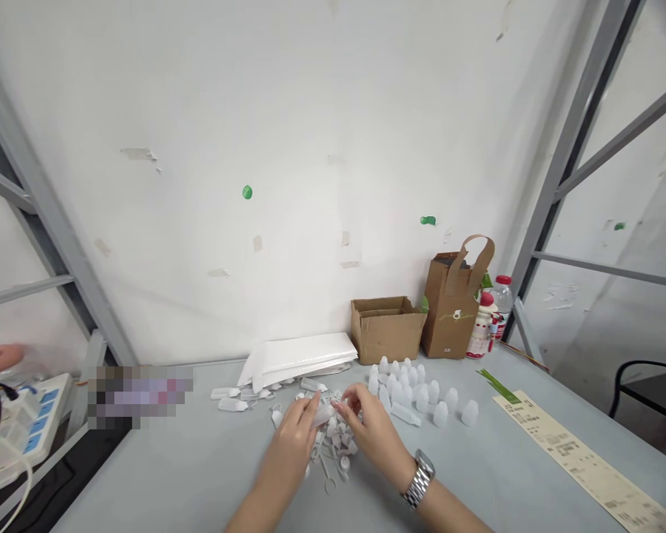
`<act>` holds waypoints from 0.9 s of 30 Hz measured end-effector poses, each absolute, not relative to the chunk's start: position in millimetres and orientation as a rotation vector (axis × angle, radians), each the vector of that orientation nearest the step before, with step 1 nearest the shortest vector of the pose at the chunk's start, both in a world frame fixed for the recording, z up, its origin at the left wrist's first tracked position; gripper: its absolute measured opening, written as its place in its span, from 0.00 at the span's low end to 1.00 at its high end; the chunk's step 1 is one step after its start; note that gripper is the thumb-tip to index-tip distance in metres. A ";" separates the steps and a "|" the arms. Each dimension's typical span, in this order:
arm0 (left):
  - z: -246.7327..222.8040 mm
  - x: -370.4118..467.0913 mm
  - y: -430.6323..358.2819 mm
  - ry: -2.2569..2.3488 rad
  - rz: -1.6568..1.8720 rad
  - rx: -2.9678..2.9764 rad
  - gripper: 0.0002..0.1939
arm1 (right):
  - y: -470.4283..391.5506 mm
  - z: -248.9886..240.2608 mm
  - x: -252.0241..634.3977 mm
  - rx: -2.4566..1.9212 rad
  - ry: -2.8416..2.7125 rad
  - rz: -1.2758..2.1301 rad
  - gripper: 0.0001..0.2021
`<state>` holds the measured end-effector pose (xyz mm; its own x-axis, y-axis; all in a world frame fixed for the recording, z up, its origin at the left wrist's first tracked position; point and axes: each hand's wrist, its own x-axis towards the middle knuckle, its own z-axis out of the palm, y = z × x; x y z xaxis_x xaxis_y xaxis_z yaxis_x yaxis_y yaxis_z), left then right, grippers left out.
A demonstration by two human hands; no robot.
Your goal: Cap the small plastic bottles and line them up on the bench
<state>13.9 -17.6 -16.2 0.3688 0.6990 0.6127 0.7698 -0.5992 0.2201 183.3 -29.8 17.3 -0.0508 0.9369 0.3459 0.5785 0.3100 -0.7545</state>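
Note:
My left hand is closed around a small translucent plastic squeeze bottle, held low over the table. My right hand, with a metal watch on its wrist, has thumb and fingers curled together at the bottle's right end. Whatever is between those fingertips is too small to make out. Beneath both hands spreads a pile of white caps with ring-shaped pulls. Just right of my right hand, several bottles stand upright, with a few lying down. Capped bottles lie to the left.
White plastic mailer bags lie by the wall, beside an open cardboard box. Behind to the right stand a brown paper bag and drink bottles. A long paper strip lies right; a power strip sits far left.

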 end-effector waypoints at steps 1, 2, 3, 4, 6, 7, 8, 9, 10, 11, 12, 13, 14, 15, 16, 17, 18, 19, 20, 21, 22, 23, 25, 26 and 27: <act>-16.9 13.8 -17.3 -1.351 -1.038 -2.508 0.25 | -30.2 18.0 183.7 -1.374 -1.718 0.532 0.14; -17.7 13.8 -17.0 -1.349 -1.032 -2.508 0.25 | -30.8 19.0 184.1 -1.361 -1.718 0.527 0.13; -18.4 13.9 -16.8 -1.351 -1.025 -2.511 0.25 | -31.5 20.2 184.3 -1.337 -1.739 0.527 0.13; -19.1 14.0 -16.7 -1.356 -1.016 -2.518 0.25 | -32.4 21.3 184.2 -1.305 -1.777 0.534 0.11; -20.1 14.5 -16.5 -1.376 -1.001 -2.532 0.24 | -34.2 22.7 183.4 -1.247 -1.861 0.554 0.09; -20.6 14.8 -16.5 -1.389 -0.996 -2.538 0.25 | -35.0 22.7 182.7 -1.231 -1.891 0.563 0.08; -20.9 15.0 -16.5 -1.399 -0.993 -2.541 0.25 | -35.7 22.3 181.8 -1.223 -1.908 0.571 0.07; -21.2 15.2 -16.4 -1.404 -0.991 -2.544 0.25 | -36.3 21.5 181.0 -1.221 -1.913 0.579 0.07; -21.4 15.2 -16.4 -1.404 -0.992 -2.545 0.26 | -36.6 20.6 180.2 -1.223 -1.906 0.590 0.07; -21.3 15.2 -16.4 -1.401 -0.994 -2.543 0.26 | -36.7 19.8 179.6 -1.228 -1.890 0.605 0.07; -20.9 15.2 -16.6 -1.395 -0.998 -2.542 0.26 | -36.5 19.3 179.0 -1.235 -1.867 0.628 0.07; -20.1 15.1 -16.9 -1.387 -1.003 -2.541 0.27 | -36.2 19.2 178.7 -1.244 -1.839 0.664 0.08; -18.9 14.9 -17.4 -1.379 -1.006 -2.541 0.27 | -35.6 19.4 178.4 -1.253 -1.804 0.716 0.10; -17.3 14.7 -18.0 -1.369 -1.008 -2.545 0.27 | -34.8 19.7 178.2 -1.259 -1.761 0.777 0.11; -15.5 14.5 -18.6 -1.361 -1.006 -2.552 0.27 | -33.9 20.0 178.0 -1.262 -1.712 0.839 0.13; -13.6 14.2 -19.1 -1.350 -1.001 -2.565 0.27 | -32.9 20.1 177.9 -1.259 -1.661 0.897 0.14; -11.8 13.8 -19.6 -1.342 -0.997 -2.579 0.26 | -31.8 19.8 177.7 -1.252 -1.611 0.946 0.15; -10.3 13.4 -19.8 -1.338 -0.993 -2.595 0.26 | -30.7 18.9 177.5 -1.242 -1.570 0.982 0.15; -9.4 12.9 -19.9 -1.337 -0.994 -2.612 0.25 | -29.8 17.7 177.3 -1.234 -1.540 1.006 0.16; -9.0 12.3 -19.8 -1.340 -1.000 -2.626 0.23 | -29.0 16.2 177.0 -1.229 -1.523 1.021 0.16; -9.1 11.8 -19.7 -1.348 -1.014 -2.635 0.22 | -28.4 14.6 176.6 -1.230 -1.516 1.027 0.16; -9.5 11.3 -19.4 -1.356 -1.034 -2.638 0.21 | -28.0 13.3 176.3 -1.235 -1.516 1.025 0.16; -10.3 10.9 -19.3 -1.368 -1.082 -2.632 0.20 | -28.4 12.2 175.8 -1.253 -1.532 0.995 0.16; -10.3 11.1 -19.5 -1.373 -1.107 -2.628 0.20 | -29.1 12.5 175.7 -1.262 -1.545 0.975 0.15; -9.9 11.5 -19.9 -1.381 -1.127 -2.628 0.20 | -30.0 13.3 175.7 -1.268 -1.561 0.952 0.15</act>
<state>11.5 -19.9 -9.9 0.3700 0.7316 0.5726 0.7079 -0.6212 0.3363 175.7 -30.0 13.3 -0.0862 0.9826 0.1643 0.3036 0.1830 -0.9351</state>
